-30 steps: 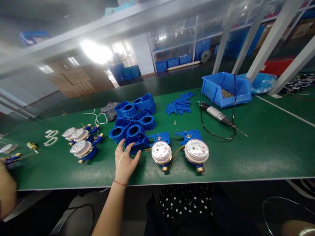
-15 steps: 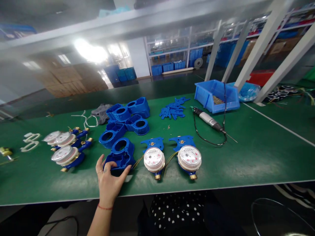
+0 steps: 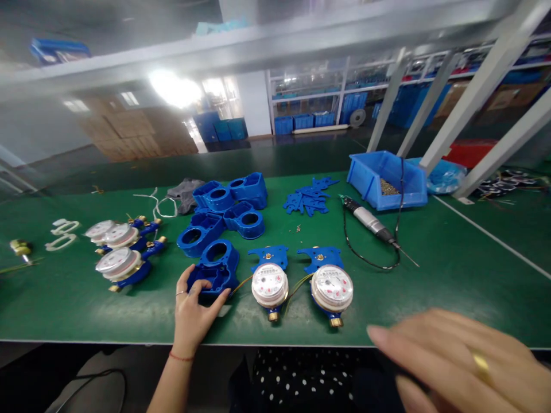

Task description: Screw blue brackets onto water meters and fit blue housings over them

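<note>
My left hand (image 3: 193, 312) grips the near end of a blue plastic housing (image 3: 214, 269) lying on the green table (image 3: 430, 298), thumb on one side and fingers on the other. Just right of it lie two water meters (image 3: 270, 284) (image 3: 332, 287) with white dials, each wired to a blue bracket. My right hand (image 3: 456, 361) is close to the camera at the lower right, blurred, fingers stretched out flat and holding nothing, a ring on one finger.
More blue housings (image 3: 228, 203) are piled behind. Three assembled meters (image 3: 118, 252) lie at the left. Loose blue brackets (image 3: 307, 197), an electric screwdriver (image 3: 370, 221) with its cable, and a blue bin of screws (image 3: 387, 179) sit at the back right. White struts rise at the right.
My left hand has closed on the housing and drawn it toward the table's near edge. My right hand has come into view at the lower right.
</note>
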Demonstrator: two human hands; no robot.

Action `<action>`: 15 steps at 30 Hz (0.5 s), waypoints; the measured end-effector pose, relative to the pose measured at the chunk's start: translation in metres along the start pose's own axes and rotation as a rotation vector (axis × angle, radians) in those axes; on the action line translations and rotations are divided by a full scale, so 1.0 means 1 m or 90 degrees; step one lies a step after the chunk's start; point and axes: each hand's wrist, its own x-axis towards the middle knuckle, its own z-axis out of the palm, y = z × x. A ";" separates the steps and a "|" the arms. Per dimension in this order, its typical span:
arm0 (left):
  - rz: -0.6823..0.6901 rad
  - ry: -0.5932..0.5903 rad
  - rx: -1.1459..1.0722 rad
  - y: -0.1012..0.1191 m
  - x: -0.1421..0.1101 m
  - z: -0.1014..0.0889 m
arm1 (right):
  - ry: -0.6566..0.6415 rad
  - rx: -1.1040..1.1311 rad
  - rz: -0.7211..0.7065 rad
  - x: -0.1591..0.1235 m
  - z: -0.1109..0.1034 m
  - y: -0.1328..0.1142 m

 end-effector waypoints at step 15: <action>0.002 -0.021 0.002 -0.003 0.000 0.001 | 0.083 0.047 0.368 -0.022 0.090 0.138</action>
